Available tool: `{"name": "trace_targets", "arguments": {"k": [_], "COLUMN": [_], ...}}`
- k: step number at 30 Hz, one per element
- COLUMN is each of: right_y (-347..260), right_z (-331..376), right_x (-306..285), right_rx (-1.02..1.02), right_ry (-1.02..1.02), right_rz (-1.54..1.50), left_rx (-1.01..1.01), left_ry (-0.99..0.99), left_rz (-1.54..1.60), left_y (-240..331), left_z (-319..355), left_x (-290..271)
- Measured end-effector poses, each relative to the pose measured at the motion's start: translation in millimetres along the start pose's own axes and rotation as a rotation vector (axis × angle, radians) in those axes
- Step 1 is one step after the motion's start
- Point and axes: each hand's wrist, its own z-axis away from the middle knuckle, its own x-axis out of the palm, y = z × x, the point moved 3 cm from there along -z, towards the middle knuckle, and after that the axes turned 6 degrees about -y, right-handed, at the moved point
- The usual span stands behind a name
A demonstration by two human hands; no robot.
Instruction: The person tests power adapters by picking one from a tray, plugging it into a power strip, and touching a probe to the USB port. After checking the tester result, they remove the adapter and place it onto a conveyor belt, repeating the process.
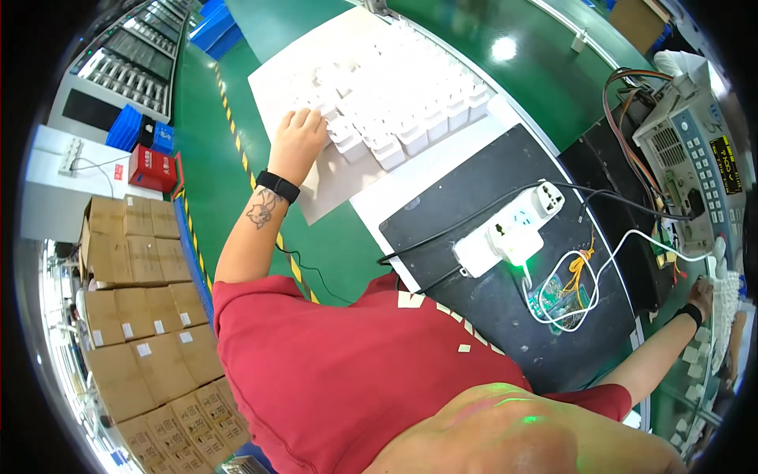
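While my left hand [302, 142] sits half curled at the edge of the rows of white, boxy plastic units [388, 152], upper centre, I seem to be handling them; lifting one would call for a pinch. Glare hides any hold. My right hand [699, 297], far right: grip unclear. A white plastic power strip [507, 227] obstructs mid-frame.

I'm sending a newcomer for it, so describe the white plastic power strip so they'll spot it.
Find the broad black mat beside the rows of white plastic units. On it, near the green circuit boards, lies the long white plastic power strip. Unlike those boards, it is one chunky bar with sockets on top.
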Motion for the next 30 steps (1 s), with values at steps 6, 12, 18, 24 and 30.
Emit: {"name": "trace_targets", "arguments": {"k": [6,12,18,24,30], "right_y": [-119,-162,-126,-90,-78], "right_z": [188,375,453,455,445], "right_x": [-38,53,204,253,256], "right_rx": [-0.636,-0.436,-0.304,-0.318,-0.283], "right_ry": [0.201,-0.805,-1.492,-1.758,-1.825], "right_rz": [-0.356,-0.640,-0.377,-0.139,-0.173], "left_rx": [-0.023,-0.168,-0.042,0.267,0.389], "left_ry": [0.214,0.314,0.673,0.626,0.476], "left_rz": [0.163,0.282,0.728,1.366,1.729], "left_y": [5,-2,46,107,150], "left_z": [5,6,-14,-104,-146], "left_x": [7,-7,-98,-142,-132]}}
